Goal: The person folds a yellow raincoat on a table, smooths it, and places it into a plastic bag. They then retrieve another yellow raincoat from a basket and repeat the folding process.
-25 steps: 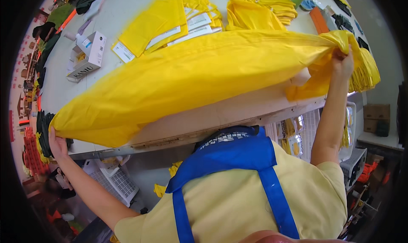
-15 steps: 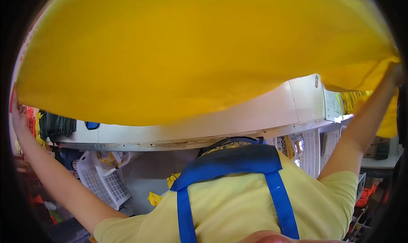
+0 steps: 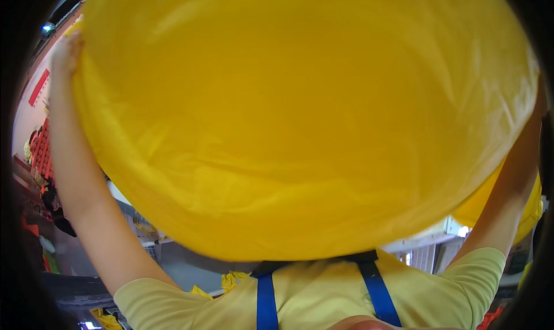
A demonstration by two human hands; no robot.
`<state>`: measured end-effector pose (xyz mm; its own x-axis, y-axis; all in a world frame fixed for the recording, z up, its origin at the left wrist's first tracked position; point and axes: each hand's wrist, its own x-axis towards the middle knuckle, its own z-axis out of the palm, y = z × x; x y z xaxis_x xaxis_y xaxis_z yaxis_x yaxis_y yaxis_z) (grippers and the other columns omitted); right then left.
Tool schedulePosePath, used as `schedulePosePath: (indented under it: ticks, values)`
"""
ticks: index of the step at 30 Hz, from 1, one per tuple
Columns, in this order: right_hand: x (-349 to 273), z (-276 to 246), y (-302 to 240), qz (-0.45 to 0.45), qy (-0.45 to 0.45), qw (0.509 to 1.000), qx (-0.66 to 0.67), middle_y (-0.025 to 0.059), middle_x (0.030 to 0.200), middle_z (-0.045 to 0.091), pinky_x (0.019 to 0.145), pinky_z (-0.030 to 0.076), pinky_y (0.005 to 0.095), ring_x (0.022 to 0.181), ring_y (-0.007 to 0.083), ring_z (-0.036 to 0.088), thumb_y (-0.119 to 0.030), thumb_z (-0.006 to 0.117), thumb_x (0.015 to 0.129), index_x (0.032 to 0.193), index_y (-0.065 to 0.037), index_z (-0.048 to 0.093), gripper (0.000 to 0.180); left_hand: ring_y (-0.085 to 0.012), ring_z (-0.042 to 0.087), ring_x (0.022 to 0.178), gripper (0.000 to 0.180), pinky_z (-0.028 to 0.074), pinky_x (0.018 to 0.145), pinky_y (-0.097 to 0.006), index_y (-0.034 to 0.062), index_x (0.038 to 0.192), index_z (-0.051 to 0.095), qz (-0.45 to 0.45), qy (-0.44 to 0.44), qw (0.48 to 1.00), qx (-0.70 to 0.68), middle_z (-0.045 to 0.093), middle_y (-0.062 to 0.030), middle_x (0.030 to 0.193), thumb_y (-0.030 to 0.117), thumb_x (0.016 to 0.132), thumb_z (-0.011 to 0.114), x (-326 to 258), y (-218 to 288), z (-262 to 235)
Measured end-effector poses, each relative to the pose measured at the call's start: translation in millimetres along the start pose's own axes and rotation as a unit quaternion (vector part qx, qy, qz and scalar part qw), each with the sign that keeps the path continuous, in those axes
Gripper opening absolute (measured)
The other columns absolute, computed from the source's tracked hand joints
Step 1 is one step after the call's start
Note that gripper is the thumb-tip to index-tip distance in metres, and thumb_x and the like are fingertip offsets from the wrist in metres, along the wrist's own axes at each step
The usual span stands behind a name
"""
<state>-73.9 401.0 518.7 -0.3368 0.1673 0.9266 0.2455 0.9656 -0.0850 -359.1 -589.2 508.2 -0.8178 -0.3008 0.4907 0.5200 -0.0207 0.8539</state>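
Note:
A large sheet of yellow cloth (image 3: 300, 128) is spread wide across most of the view, held up in front of me. It billows, and its lower edge sags in a curve over my chest. At the upper left, my left hand (image 3: 69, 52) is closed on the cloth's edge, arm raised. My right hand (image 3: 541, 96) is up at the right rim, dark and partly cut off, where the other side of the cloth is held. Its fingers hardly show. More yellow cloth (image 3: 490, 200) hangs behind my right forearm.
Behind the cloth, a white table (image 3: 424, 237) shows only in part. Yellow pieces (image 3: 231, 280) lie low beyond my body. At far left are red stacked items (image 3: 42, 151) and a person's dark-haired head (image 3: 51, 198).
Both arms have risen, my left hand moving up and inward. The cloth has billowed toward me, its lower edge dropping to cover the table and most of my apron.

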Motion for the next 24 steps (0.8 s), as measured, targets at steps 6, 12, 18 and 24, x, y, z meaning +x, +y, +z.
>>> schedulePosePath:
  ticks: [6, 12, 18, 24]
  values:
    - [-34.0, 284.8, 25.3, 0.048, -0.331, 0.942, -0.027, 0.0161, 0.126, 0.044, 0.098, 0.032, 0.0348, 0.118, 0.0269, 0.04, -0.038, 0.048, 0.094, 0.122, -0.002, 0.047, 0.046, -0.0267, 0.058, 0.105, 0.051, 0.045, 0.091, -0.034, 0.0005, 0.124, 0.047, 0.03, -0.007, 0.897, 0.441, 0.059, -0.0196, 0.112, 0.031, 0.086, 0.06, 34.5, -261.7, 126.8]
    - [-229.3, 388.2, -6.8, 0.04, -0.58, 0.814, -0.016, 0.0187, 0.126, 0.055, 0.099, 0.039, 0.039, 0.119, 0.0324, 0.05, -0.038, 0.051, 0.091, 0.123, -0.003, 0.054, 0.047, -0.0333, 0.046, 0.124, 0.067, 0.037, 0.101, -0.036, 0.0075, 0.143, 0.031, -0.105, -0.225, 0.789, 0.562, 0.047, -0.022, 0.134, 0.034, 0.088, 0.058, -78.4, -406.9, 265.9]
    - [-372.4, 225.5, -19.3, 0.121, -0.498, 0.856, 0.068, 0.0158, 0.127, 0.055, 0.1, 0.038, 0.0369, 0.12, 0.0284, 0.05, -0.023, 0.057, 0.092, 0.127, -0.002, 0.052, 0.041, -0.0342, 0.04, 0.128, 0.07, 0.034, 0.104, -0.039, 0.0047, 0.141, 0.032, -0.071, -0.228, 0.796, 0.556, 0.042, -0.0212, 0.139, 0.03, 0.085, 0.065, -230.8, -416.9, 139.5]
    - [-566.7, 6.8, 104.6, 0.476, -0.339, 0.809, -0.061, 0.0222, 0.14, 0.038, 0.104, 0.032, 0.0421, 0.128, 0.0329, 0.039, -0.044, 0.057, 0.089, 0.137, 0.004, 0.035, 0.072, -0.0304, 0.042, 0.125, 0.087, 0.036, 0.1, -0.046, 0.0062, 0.144, 0.023, -0.543, -0.021, 0.76, 0.355, 0.042, -0.0158, 0.137, 0.048, 0.081, 0.066, -406.9, -341.6, -40.6]
